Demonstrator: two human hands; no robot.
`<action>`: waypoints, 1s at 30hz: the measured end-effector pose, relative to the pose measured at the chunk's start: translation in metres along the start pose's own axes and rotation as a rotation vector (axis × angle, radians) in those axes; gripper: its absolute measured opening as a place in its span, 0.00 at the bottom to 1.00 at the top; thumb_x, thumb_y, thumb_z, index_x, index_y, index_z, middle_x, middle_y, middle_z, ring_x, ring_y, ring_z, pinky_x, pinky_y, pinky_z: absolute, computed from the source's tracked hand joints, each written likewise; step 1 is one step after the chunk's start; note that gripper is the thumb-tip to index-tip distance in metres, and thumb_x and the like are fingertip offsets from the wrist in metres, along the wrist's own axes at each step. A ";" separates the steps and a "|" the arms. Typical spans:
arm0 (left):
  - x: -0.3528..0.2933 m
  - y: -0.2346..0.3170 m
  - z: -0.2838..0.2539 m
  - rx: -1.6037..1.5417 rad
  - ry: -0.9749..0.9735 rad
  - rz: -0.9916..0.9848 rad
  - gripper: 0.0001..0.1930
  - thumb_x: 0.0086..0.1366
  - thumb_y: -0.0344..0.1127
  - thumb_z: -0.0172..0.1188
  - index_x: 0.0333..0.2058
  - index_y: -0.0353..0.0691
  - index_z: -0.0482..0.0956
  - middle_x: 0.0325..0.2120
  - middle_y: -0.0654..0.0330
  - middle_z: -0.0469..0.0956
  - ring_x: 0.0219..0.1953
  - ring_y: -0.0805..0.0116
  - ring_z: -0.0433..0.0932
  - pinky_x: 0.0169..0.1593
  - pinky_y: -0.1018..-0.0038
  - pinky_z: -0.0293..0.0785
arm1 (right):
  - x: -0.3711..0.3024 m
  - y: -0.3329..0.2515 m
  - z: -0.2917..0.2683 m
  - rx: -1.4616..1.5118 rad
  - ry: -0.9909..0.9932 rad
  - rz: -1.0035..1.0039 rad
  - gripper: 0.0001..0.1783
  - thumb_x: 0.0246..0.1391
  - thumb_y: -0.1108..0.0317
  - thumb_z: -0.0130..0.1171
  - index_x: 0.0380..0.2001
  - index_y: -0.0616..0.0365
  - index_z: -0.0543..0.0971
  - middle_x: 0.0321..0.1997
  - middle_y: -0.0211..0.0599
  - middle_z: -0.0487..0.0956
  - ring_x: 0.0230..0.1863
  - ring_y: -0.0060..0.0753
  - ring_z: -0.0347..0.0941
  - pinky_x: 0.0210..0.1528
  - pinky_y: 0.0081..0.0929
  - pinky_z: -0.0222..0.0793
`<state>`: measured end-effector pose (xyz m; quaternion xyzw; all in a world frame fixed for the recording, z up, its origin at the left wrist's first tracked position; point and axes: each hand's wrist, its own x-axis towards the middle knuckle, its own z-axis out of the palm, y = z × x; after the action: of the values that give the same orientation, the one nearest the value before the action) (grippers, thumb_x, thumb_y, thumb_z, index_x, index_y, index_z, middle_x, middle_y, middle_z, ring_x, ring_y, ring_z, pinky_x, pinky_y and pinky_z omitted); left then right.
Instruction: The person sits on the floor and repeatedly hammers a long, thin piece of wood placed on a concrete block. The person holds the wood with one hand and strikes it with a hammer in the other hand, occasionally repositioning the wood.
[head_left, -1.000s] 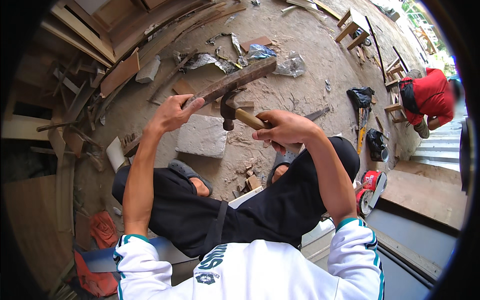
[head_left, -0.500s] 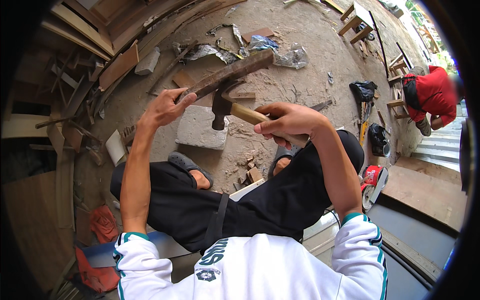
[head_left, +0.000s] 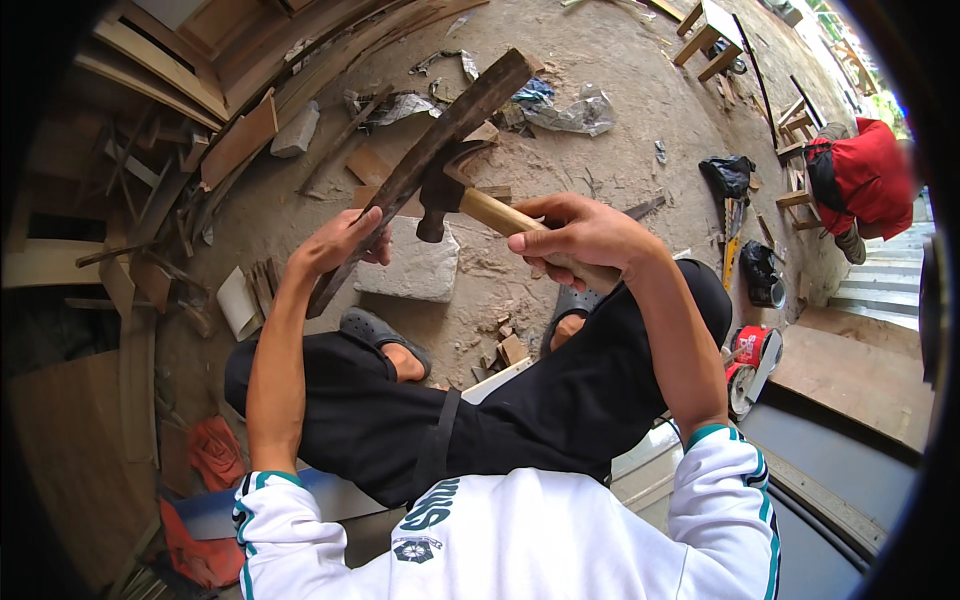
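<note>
A long, dark wooden bar (head_left: 462, 122) slants up and to the right in front of me. My left hand (head_left: 338, 245) is closed around its lower part, and the bar's near end sticks out below the fingers. My right hand (head_left: 585, 243) grips the wooden handle of a claw hammer (head_left: 490, 212). The hammer's dark metal head lies against or just beside the middle of the bar; whether they touch I cannot tell. Beneath the two hands, a pale concrete block (head_left: 410, 268) rests on the ground between my feet.
Scrap boards (head_left: 240, 140) are heaped along the left. Crumpled plastic sheeting (head_left: 580, 112) lies beyond the bar. A handsaw with a yellow part (head_left: 732, 240) and a red-and-white tin (head_left: 752, 350) are on the right. A person in red (head_left: 865, 175) bends over near wooden stools.
The bar has tipped steeper, its far end rising leftward and its near end now showing below my left hand. My left hand sits slightly lower. The hammer has barely shifted.
</note>
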<state>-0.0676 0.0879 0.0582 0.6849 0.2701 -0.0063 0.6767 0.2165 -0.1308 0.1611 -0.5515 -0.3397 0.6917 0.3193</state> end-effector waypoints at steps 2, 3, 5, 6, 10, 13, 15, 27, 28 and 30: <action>0.002 0.003 -0.001 0.084 0.042 -0.019 0.31 0.67 0.68 0.49 0.32 0.40 0.73 0.18 0.65 0.71 0.18 0.76 0.70 0.23 0.77 0.67 | -0.002 0.001 0.000 0.009 0.040 0.018 0.34 0.56 0.59 0.68 0.62 0.61 0.69 0.24 0.26 0.69 0.15 0.15 0.66 0.13 0.19 0.62; 0.002 0.005 -0.001 0.123 0.069 -0.026 0.32 0.67 0.69 0.49 0.31 0.40 0.72 0.17 0.66 0.70 0.17 0.77 0.69 0.22 0.77 0.65 | 0.000 0.001 0.001 0.008 0.056 0.028 0.34 0.55 0.60 0.68 0.62 0.62 0.70 0.23 0.26 0.69 0.15 0.16 0.66 0.13 0.19 0.62; 0.004 0.004 0.005 0.159 0.152 -0.051 0.32 0.66 0.70 0.50 0.28 0.41 0.71 0.16 0.67 0.68 0.16 0.77 0.67 0.20 0.77 0.63 | 0.008 0.003 0.003 -0.041 0.080 0.027 0.29 0.53 0.57 0.70 0.52 0.62 0.75 0.23 0.26 0.71 0.16 0.16 0.67 0.14 0.20 0.63; 0.006 0.005 0.009 0.181 0.187 -0.062 0.32 0.66 0.70 0.50 0.27 0.41 0.71 0.15 0.68 0.67 0.15 0.77 0.66 0.20 0.77 0.62 | 0.009 0.006 0.003 -0.061 0.098 0.024 0.27 0.52 0.55 0.71 0.48 0.62 0.77 0.23 0.26 0.71 0.16 0.16 0.67 0.14 0.20 0.64; 0.012 0.005 0.023 0.238 0.279 -0.086 0.33 0.64 0.72 0.50 0.22 0.44 0.70 0.14 0.68 0.67 0.15 0.77 0.66 0.20 0.76 0.63 | 0.018 0.013 -0.009 -0.007 0.081 0.053 0.15 0.54 0.62 0.68 0.38 0.61 0.77 0.22 0.26 0.71 0.16 0.17 0.67 0.15 0.22 0.64; 0.015 0.008 0.027 0.283 0.328 -0.089 0.35 0.63 0.74 0.49 0.20 0.45 0.70 0.13 0.68 0.67 0.15 0.77 0.68 0.21 0.75 0.64 | 0.014 0.012 -0.011 0.005 0.090 0.058 0.12 0.54 0.65 0.66 0.36 0.60 0.76 0.22 0.25 0.71 0.16 0.18 0.67 0.15 0.22 0.63; 0.017 0.007 0.028 0.300 0.335 -0.096 0.35 0.62 0.76 0.48 0.19 0.45 0.70 0.12 0.67 0.67 0.15 0.76 0.69 0.22 0.74 0.65 | 0.016 0.016 -0.014 0.027 0.086 0.058 0.12 0.54 0.65 0.67 0.36 0.60 0.76 0.22 0.25 0.71 0.16 0.17 0.67 0.15 0.21 0.63; 0.022 0.002 0.035 0.428 0.423 -0.202 0.42 0.58 0.81 0.44 0.19 0.41 0.74 0.14 0.61 0.72 0.21 0.65 0.75 0.31 0.64 0.69 | 0.023 0.025 -0.014 0.118 0.087 0.024 0.11 0.56 0.63 0.66 0.38 0.57 0.77 0.23 0.24 0.72 0.16 0.16 0.67 0.13 0.19 0.61; 0.023 0.000 0.036 0.451 0.432 -0.197 0.42 0.58 0.81 0.44 0.20 0.40 0.76 0.15 0.59 0.73 0.23 0.63 0.76 0.32 0.63 0.70 | 0.022 0.026 -0.014 0.118 0.090 0.029 0.11 0.57 0.63 0.65 0.38 0.57 0.77 0.23 0.24 0.72 0.16 0.16 0.67 0.13 0.19 0.61; 0.022 -0.001 0.039 0.496 0.442 -0.187 0.44 0.58 0.81 0.44 0.22 0.38 0.78 0.17 0.56 0.75 0.26 0.59 0.77 0.34 0.61 0.71 | 0.022 0.033 -0.016 0.126 0.075 0.043 0.11 0.57 0.63 0.66 0.37 0.56 0.77 0.23 0.24 0.72 0.16 0.16 0.67 0.14 0.18 0.61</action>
<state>-0.0350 0.0594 0.0455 0.7856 0.4620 0.0149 0.4113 0.2255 -0.1297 0.1199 -0.5631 -0.2710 0.6973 0.3510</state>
